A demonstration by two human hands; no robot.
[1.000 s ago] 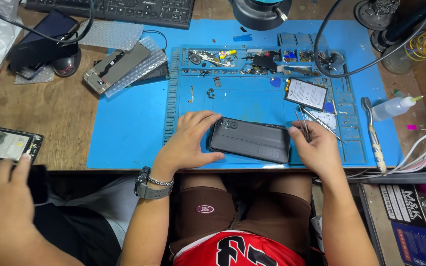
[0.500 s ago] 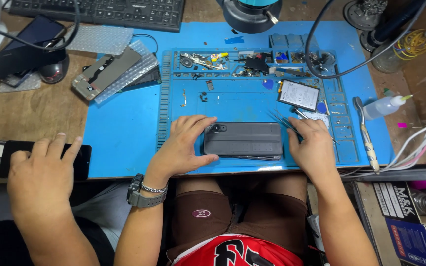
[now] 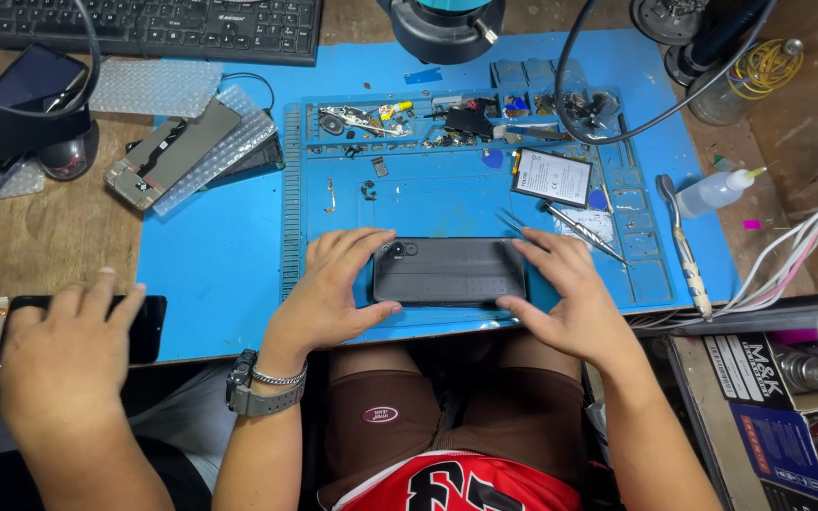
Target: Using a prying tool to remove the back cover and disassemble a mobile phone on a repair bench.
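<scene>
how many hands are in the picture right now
3: the left hand and right hand grip the dark phone on the blue mat; another person's hand rests lower left.

Dark phone (image 3: 450,271) face-down, lying flat

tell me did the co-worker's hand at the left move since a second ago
Yes. The co-worker's hand slid right along the table edge, closer to the blue mat.

Phone (image 3: 452,270) ends hidden under fingers; keyboard (image 3: 153,28) cut off by top edge.
</scene>
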